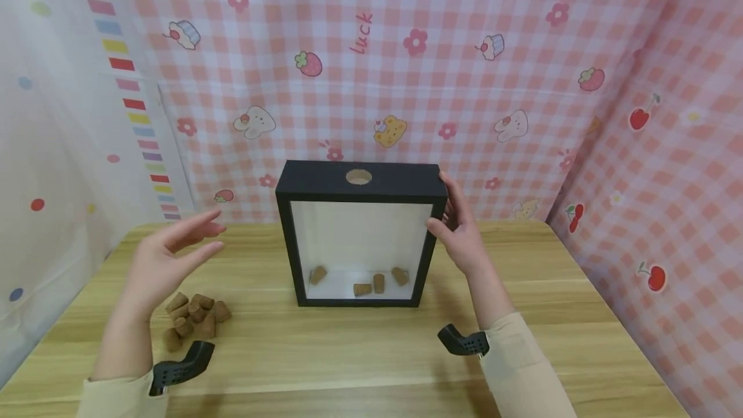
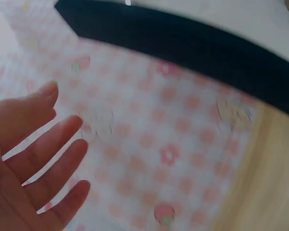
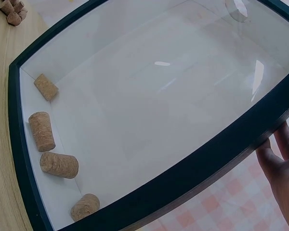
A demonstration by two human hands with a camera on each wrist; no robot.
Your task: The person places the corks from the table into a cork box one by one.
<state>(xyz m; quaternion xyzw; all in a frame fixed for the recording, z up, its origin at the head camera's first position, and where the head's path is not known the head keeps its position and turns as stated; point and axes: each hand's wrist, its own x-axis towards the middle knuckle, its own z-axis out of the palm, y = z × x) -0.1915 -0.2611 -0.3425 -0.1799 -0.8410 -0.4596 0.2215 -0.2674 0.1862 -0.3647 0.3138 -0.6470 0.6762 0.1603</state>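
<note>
In left half of frame, L hand [image 1: 157, 263] is spread, thumb apart from fingers, near cork pile [image 1: 194, 316] at lower left. R hand [image 1: 461, 240], right of ctr, grips upper right edge of black box [image 1: 319, 179], upright mid-frame w/ 4 corks [image 1: 362, 289] inside at btm.

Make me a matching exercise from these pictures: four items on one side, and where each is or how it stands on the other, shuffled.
Column one
1. Black-framed box
2. Round hole
3. Loose cork pile
4. Right-hand grip

Column two
A. Heaped on the wooden tabletop, left of the box in the head view
B. Against the box's side, thumb at the front edge
C. Standing upright, with four corks inside
D. Cut into the box's top face

Right pairs: 1-C, 2-D, 3-A, 4-B
</note>
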